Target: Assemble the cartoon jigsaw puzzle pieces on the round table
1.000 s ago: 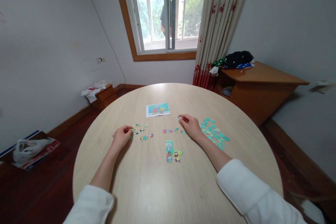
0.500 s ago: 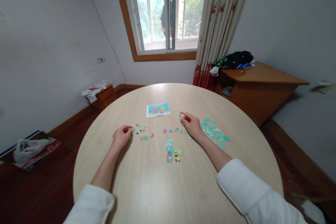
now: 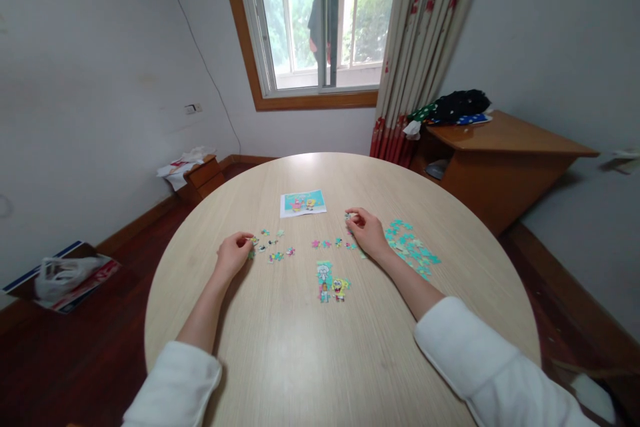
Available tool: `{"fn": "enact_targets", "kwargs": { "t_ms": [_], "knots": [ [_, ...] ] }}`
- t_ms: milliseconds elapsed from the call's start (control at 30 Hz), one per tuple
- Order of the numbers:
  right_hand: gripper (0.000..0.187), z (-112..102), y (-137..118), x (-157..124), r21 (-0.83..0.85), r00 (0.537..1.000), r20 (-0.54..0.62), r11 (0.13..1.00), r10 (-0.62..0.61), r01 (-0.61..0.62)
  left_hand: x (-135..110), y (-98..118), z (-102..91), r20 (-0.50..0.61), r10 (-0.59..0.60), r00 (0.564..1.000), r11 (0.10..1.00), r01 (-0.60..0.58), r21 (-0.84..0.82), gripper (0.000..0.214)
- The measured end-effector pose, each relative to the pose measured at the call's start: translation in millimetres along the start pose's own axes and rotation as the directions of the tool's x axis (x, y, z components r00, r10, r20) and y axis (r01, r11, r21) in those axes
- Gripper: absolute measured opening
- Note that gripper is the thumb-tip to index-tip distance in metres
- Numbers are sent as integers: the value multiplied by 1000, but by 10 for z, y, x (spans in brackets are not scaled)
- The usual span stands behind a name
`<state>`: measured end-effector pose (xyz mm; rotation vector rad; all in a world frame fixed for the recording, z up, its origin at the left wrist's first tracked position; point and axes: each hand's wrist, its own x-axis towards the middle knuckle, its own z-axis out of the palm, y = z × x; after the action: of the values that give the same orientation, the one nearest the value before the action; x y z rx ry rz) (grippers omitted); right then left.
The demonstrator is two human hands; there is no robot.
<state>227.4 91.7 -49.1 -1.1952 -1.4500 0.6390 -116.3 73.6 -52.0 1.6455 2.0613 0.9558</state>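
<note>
Head view, around the puzzle point(image 3: 324, 273), left hand point(image 3: 234, 252) half-curled at pieces point(image 3: 276, 257) toward ten o'clock, right hand point(image 3: 367, 232) likewise toward one, grips unclear

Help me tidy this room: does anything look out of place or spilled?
Mildly, yes: dark polka-dot fabric lies rumpled, not folded, on the wooden desk, and a crumpled white plastic bag sits on a printed panel at far left. The loose jigsaw pieces beside the right hand form a cluster, not an obvious spill.
</note>
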Motion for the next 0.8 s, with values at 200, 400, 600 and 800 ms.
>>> {"fn": "enact_targets", "kwargs": {
  "t_ms": [200,400,600,800],
  "knots": [
    [24,-8,-46,-6,15,1000,3,1000,11,-11,11,-20,9,-8,10,1000,1000,-10,-10,27],
    [25,-1,-53,-10,29,1000,5,999,21,-21,4,-15,6,-3,11,1000,1000,-11,-5,28],
    [24,-8,-36,-7,6,999,17,1000,30,-30,-1,-10,4,-1,15,1000,1000,-15,-5,29],
    [25,-7,-22,-7,-4,999,17,999,42,-42,5,-15,14,1,13,1000,1000,-13,-8,28]
  ]
}}
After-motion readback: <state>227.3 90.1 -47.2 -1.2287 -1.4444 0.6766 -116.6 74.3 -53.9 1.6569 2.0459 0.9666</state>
